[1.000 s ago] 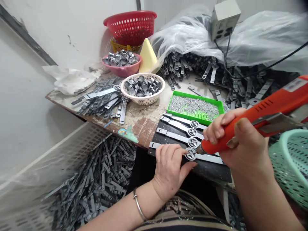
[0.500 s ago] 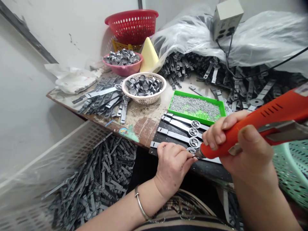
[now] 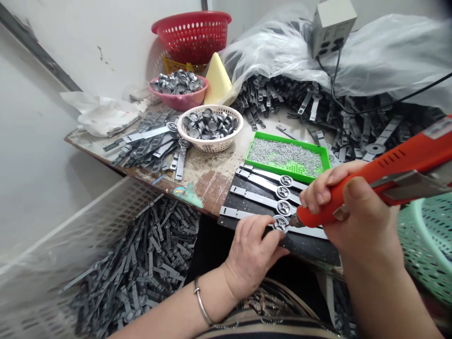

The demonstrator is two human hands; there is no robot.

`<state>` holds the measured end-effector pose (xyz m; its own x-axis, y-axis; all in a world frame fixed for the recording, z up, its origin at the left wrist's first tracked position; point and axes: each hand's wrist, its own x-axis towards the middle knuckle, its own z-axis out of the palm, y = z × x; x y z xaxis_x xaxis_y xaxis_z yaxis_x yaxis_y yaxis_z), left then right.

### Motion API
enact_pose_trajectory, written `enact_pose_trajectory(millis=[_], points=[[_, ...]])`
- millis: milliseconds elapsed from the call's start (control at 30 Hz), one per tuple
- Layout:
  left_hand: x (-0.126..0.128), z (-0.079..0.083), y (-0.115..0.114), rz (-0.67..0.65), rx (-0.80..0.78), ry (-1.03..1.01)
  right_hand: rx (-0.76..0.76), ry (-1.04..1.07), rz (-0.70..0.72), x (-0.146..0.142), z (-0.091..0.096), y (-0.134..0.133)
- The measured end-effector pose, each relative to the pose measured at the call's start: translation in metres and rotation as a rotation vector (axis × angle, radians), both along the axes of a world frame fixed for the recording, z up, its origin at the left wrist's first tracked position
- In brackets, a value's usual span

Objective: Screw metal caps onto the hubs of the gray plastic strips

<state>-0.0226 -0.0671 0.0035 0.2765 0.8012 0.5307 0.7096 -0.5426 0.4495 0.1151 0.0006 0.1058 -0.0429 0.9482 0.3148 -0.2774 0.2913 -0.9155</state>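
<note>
My right hand (image 3: 349, 207) is wrapped round an orange electric screwdriver (image 3: 381, 176), whose tip rests on the round end of the nearest grey strap (image 3: 280, 222). My left hand (image 3: 252, 252) presses that strap down on a black mat (image 3: 310, 247), fingers curled over it near the round end. Three more grey straps (image 3: 263, 188) lie side by side on the mat behind it. A green tray of small screws (image 3: 287, 157) sits just beyond them.
A white basket (image 3: 211, 128) and a pink bowl (image 3: 178, 92) hold metal rings. Grey straps are heaped on the table (image 3: 151, 146), under clear plastic at the back (image 3: 318, 99), and in a crate below (image 3: 141, 263). Red basket (image 3: 192, 35) behind; teal basket (image 3: 429, 240) at right.
My left hand slid a little back toward me along the nearest strap, uncovering its round end. The screwdriver tip stays on that round end, shifting only slightly.
</note>
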Motion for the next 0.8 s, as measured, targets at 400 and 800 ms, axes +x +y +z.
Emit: enact_pose_trajectory(millis=[400,800], points=[[0.001,-0.017,0.005,-0.127,-0.027,0.256,0.01,-0.071,-0.032,-0.002,-0.017,0.005],[0.001,-0.021,0.005,-0.125,-0.009,0.257,0.092,-0.129,0.004,0.002,-0.013,0.004]])
